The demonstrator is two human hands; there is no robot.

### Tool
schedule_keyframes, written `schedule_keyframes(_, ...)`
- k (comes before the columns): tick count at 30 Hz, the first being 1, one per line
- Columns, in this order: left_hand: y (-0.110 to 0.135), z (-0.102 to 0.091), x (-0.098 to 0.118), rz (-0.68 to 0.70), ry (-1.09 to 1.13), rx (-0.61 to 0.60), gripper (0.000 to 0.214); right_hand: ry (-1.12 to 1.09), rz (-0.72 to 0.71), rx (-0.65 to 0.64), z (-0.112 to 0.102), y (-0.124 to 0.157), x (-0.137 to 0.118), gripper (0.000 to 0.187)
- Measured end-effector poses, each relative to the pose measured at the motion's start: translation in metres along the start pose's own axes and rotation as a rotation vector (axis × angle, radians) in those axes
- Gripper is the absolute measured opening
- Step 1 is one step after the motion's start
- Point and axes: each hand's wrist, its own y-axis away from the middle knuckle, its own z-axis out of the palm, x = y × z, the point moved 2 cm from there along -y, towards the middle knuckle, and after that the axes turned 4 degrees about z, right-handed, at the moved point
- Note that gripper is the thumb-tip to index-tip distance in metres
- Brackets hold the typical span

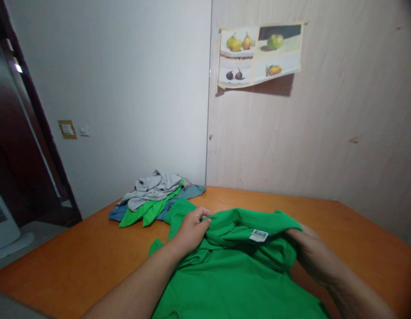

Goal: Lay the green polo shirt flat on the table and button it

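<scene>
One green garment (238,279), white label (258,235) showing inside its opened edge, lies on an orange tabletop (75,261) in front of the wearer, the left hand (193,228) pinching that edge between thumb and fingers, the right hand (307,248) tucked under the opposite side, its fingers covered and its grip impossible to tell. One rumpled clothes pile (155,195), grey, bright green and blue, lies beyond, towards the left; one sheet of fruit pictures (238,57) hangs on the wall (311,146).
</scene>
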Motion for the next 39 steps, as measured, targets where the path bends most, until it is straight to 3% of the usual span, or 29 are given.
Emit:
schedule_keyframes(4, -0.005, -0.013, 0.007, -0.065, 0.255, 0.202, 0.022, 0.127, -0.06, 0.237, -0.015, -0.012, 0.001, 0.036)
schedule_keyframes(11, -0.004, -0.016, 0.011, -0.099, 0.33, 0.227, 0.025, 0.232, -0.091, 0.278, -0.017, -0.014, 0.005, 0.038)
schedule_keyframes(15, -0.005, -0.017, 0.01, -0.105, 0.305, 0.265, 0.025, 0.34, -0.127, 0.392, -0.019, -0.014, 0.004, 0.048)
schedule_keyframes(20, -0.006, -0.02, 0.009, -0.114, 0.217, 0.326, 0.031, 0.341, -0.106, 0.262, -0.015, -0.014, 0.0, 0.036)
schedule_keyframes(34, -0.009, -0.023, 0.001, -0.088, 0.125, 0.302, 0.034, 0.131, -0.058, 0.292, -0.004, -0.007, -0.004, 0.036)
schedule_keyframes(36, -0.01, -0.025, 0.0, -0.053, 0.034, 0.318, 0.033, 0.101, -0.067, 0.287, -0.003, -0.007, -0.004, 0.035)
schedule_keyframes(39, -0.008, -0.027, 0.009, 0.111, -0.238, 0.395, 0.031, 0.045, -0.047, 0.264, 0.001, -0.007, -0.002, 0.035)
